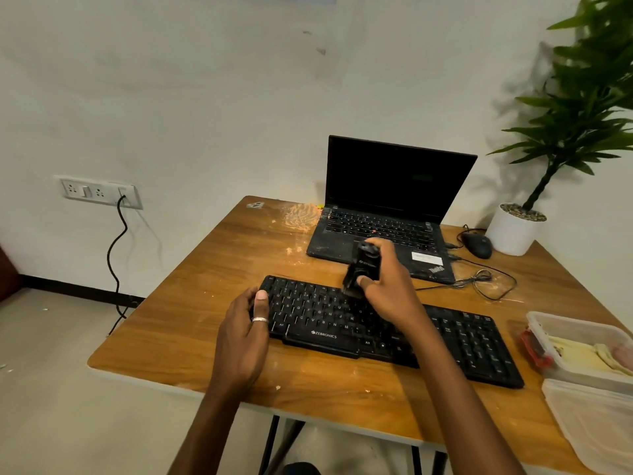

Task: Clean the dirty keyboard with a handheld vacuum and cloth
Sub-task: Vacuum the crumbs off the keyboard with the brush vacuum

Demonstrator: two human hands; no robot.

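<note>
A black keyboard (455,341) lies across the middle of the wooden table (191,341). My right hand (387,286) grips a small black handheld vacuum (363,265) upright, its brush nozzle pressed on the upper key rows near the keyboard's middle. My left hand (245,330), a silver ring on the thumb, clasps the keyboard's left end, thumb resting on its edge. Yellowish folded cloths (582,354) lie in a clear plastic container (548,320) at the right edge.
An open black laptop (387,214) stands behind the keyboard, dust and crumbs (301,216) to its left. A black mouse (478,245) and its looped cable (486,282) lie at the back right, by a potted plant (513,231). A lid (592,426) lies near the front right corner.
</note>
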